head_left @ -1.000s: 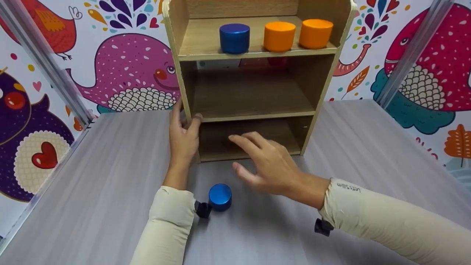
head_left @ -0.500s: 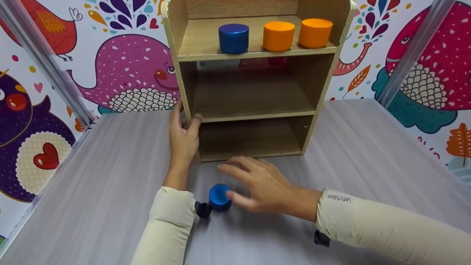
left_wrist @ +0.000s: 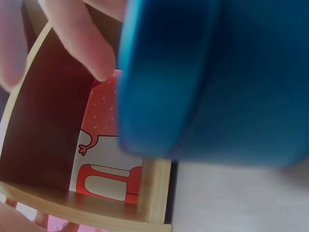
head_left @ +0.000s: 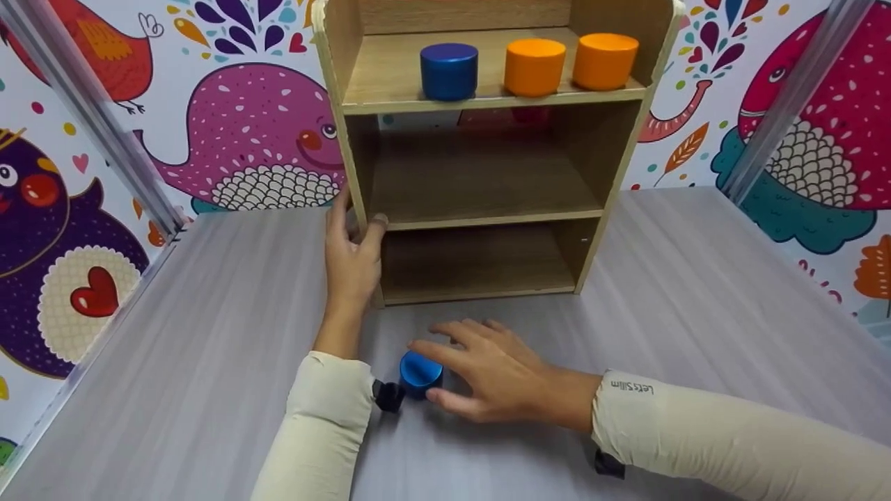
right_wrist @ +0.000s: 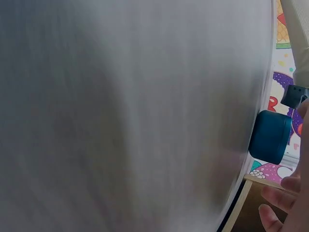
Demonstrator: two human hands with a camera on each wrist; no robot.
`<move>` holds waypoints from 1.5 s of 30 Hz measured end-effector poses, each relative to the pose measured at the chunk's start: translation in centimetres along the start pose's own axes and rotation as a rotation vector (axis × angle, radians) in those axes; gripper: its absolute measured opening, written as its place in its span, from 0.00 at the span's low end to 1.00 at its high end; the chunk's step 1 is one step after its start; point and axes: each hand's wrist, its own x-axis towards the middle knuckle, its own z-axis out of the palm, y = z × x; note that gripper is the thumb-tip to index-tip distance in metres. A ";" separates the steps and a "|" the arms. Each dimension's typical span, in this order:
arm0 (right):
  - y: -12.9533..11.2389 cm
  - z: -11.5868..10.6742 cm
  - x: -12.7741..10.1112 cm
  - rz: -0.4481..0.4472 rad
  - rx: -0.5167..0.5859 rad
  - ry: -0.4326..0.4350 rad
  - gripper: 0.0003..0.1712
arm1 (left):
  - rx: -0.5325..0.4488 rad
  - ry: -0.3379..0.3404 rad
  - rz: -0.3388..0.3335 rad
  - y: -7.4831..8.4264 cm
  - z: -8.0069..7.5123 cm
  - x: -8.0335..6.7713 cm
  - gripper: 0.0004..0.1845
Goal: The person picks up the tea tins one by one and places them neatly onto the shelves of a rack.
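My left hand (head_left: 353, 268) grips the left side panel of a small wooden shelf unit (head_left: 487, 223), its thumb on the front edge near the middle board. A shiny blue cylinder (head_left: 418, 381) stands upright on the table in front of the unit, beside the left wrist's black camera. Over and to the right of that cylinder is my right hand (head_left: 498, 372), fingers spread, thumb low near its side. In the left wrist view the blue cylinder (left_wrist: 231, 87) fills the upper right, and right-hand fingers (left_wrist: 84, 46) show beyond it. The right wrist view shows the cylinder (right_wrist: 271, 137) apart from the fingertips.
Along the upper board stand a dark blue cylinder (head_left: 449, 73) and two orange cylinders (head_left: 534, 68). Grey table surface (head_left: 243, 292) spreads around the unit. Walls with cartoon animal pictures (head_left: 261, 132) and metal posts close in the back and sides.
My right hand has come down and toward me, from before the lowest compartment to the blue cylinder on the table. My left hand keeps its grip on the shelf unit.
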 end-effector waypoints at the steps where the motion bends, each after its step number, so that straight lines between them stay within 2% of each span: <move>1: 0.0 0.0 0.0 0.000 -0.006 -0.006 0.34 | -0.002 0.002 0.001 0.0 0.0 0.0 0.34; 12: 0.0 0.2 -0.1 -0.024 -0.031 -0.080 0.33 | 0.021 0.021 0.015 -0.5 0.0 0.2 0.34; 18: 0.0 0.3 -0.2 -0.031 -0.023 -0.100 0.33 | -0.001 0.002 0.015 -0.5 0.0 0.2 0.34; 28: 0.0 0.5 -0.1 -0.043 -0.030 -0.114 0.32 | 0.007 -0.003 -0.049 -0.3 0.2 0.3 0.35; 36: 0.2 0.7 -0.1 -0.041 -0.020 -0.151 0.31 | 0.010 0.006 -0.006 -0.5 -0.1 0.2 0.34; 45: 0.5 1.0 -0.2 -0.078 0.002 -0.117 0.29 | 0.017 0.002 -0.012 -0.5 0.1 0.1 0.34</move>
